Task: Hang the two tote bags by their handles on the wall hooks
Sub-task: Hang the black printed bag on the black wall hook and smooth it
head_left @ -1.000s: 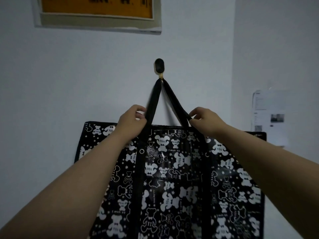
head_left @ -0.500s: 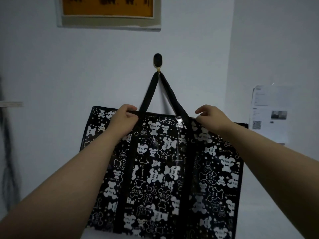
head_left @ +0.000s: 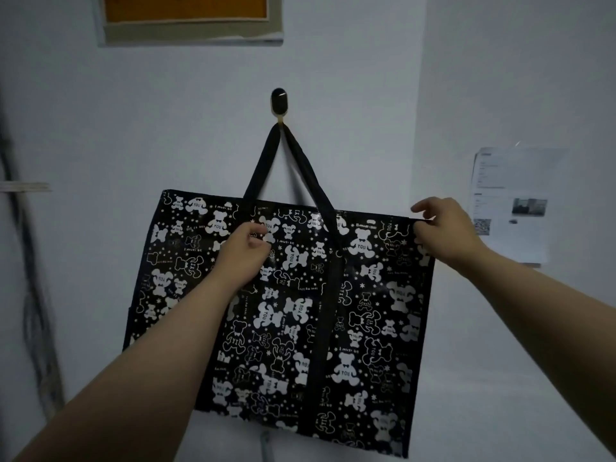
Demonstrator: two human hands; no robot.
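A black tote bag (head_left: 300,295) printed with white bears hangs flat against the white wall. Both of its black handles (head_left: 308,168) are looped over a dark oval wall hook (head_left: 279,101). My left hand (head_left: 245,251) is in front of the bag's upper face, below the top edge, its fingers curled in with nothing seen in them. My right hand (head_left: 443,230) pinches the bag's top right corner between thumb and fingers. Only one bag and one hook are in view.
A framed orange picture (head_left: 190,18) hangs above the hook. A paper notice (head_left: 513,201) is stuck on the side wall to the right, past the room corner. Dark cables (head_left: 30,261) run down the wall at far left, beside a small ledge (head_left: 25,187).
The bag has dropped lower and hangs from the hook. My left hand left the top edge and drew back lower; my right hand slid out to the top right corner.
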